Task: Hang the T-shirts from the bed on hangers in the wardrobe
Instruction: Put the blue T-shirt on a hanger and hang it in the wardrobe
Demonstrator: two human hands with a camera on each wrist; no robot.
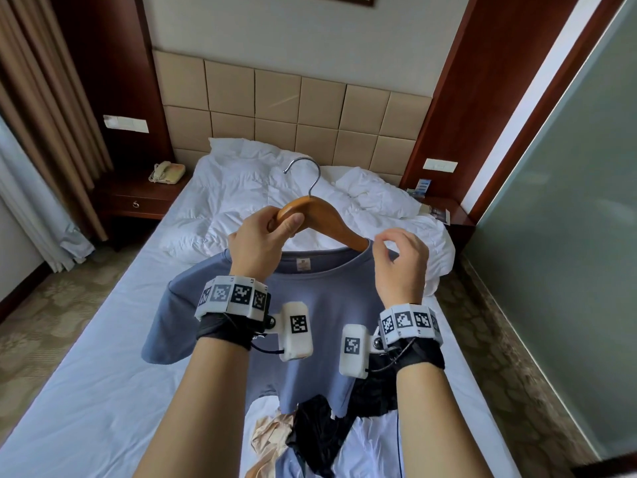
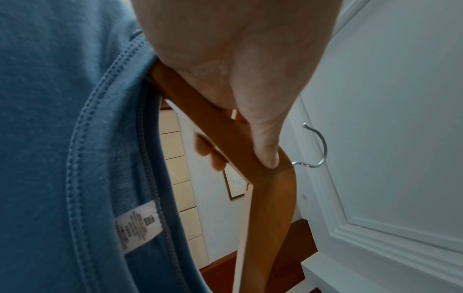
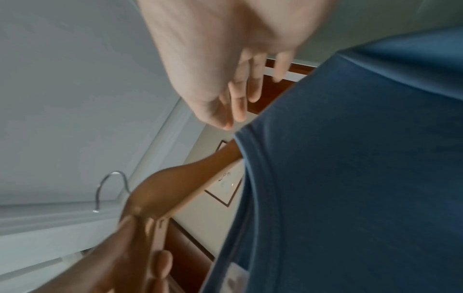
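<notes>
A blue T-shirt (image 1: 310,305) hangs in front of me over the bed, its collar around a wooden hanger (image 1: 331,215) with a metal hook (image 1: 310,167). My left hand (image 1: 272,229) grips the hanger's left arm near the middle, thumb on top. The left wrist view shows the thumb pressed on the wooden hanger (image 2: 225,126), whose arm runs under the blue T-shirt (image 2: 62,138) collar. The hanger's right arm goes into the collar. My right hand (image 1: 396,250) hovers by the right shoulder seam, fingers loosely curled and holding nothing; the right hand (image 3: 238,103) sits just off the blue T-shirt (image 3: 350,158).
The bed (image 1: 86,391) has a white sheet and a rumpled duvet (image 1: 275,194) near the headboard. A black garment (image 1: 320,429) and a beige one (image 1: 272,439) lie at the near end. A nightstand with a phone (image 1: 167,172) stands left; a glass wall (image 1: 568,201) runs along the right.
</notes>
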